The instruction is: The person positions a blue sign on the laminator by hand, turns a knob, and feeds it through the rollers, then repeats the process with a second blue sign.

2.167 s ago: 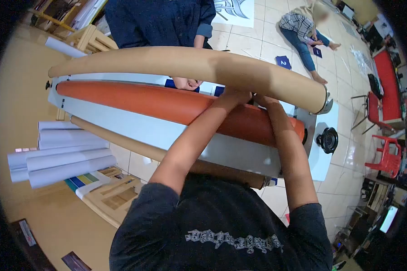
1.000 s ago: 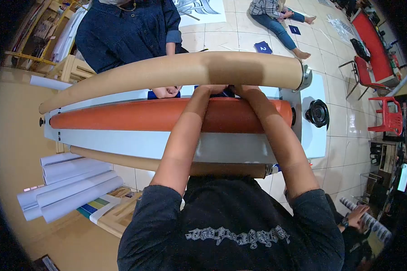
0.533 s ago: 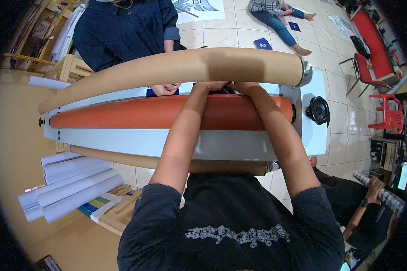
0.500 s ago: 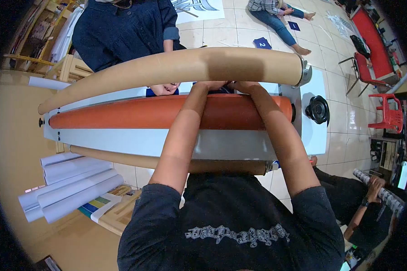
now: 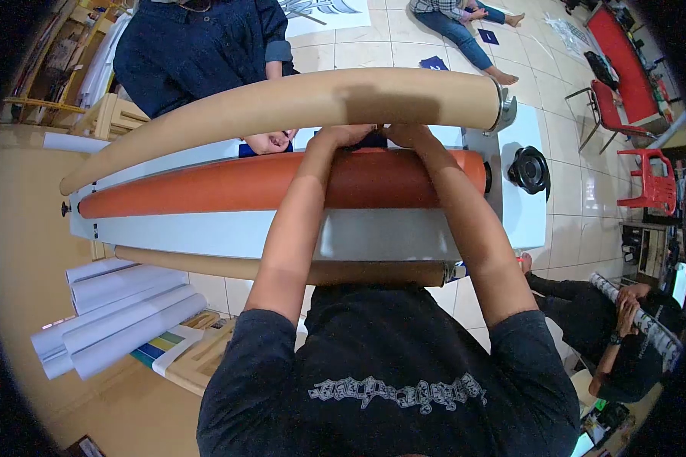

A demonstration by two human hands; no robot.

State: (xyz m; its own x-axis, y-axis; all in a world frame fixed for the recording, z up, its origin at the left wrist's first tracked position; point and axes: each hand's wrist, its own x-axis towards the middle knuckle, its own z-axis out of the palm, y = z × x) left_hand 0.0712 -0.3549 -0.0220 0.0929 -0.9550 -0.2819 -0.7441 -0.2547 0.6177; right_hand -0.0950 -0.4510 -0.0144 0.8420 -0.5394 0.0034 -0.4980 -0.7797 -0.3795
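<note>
My left hand (image 5: 351, 135) and my right hand (image 5: 407, 135) are close together beyond the orange roller (image 5: 229, 183). Both reach under the near side of a long brown cardboard-coloured roll (image 5: 282, 100), which hides most of their fingers. A dark blue piece (image 5: 369, 141) shows between my hands, low behind the roller; whether I grip it cannot be made out. To the left, another person's hand (image 5: 270, 143) rests beside more dark blue material (image 5: 253, 150) along the same line. My forearms cross over the orange roller and the machine's pale bed (image 5: 190, 232).
A black handwheel (image 5: 529, 169) sits at the machine's right end. A lower brown roll (image 5: 373, 273) runs along the near side. White rolls (image 5: 129, 305) lie on a wooden rack at left. One person (image 5: 198, 53) stands opposite; another (image 5: 617, 335) is at lower right. Red chairs (image 5: 648, 183) stand right.
The view has shifted slightly, moving the machine up and left in the picture. More of my hands shows below the brown roll. The person at lower right has moved the patterned roll.
</note>
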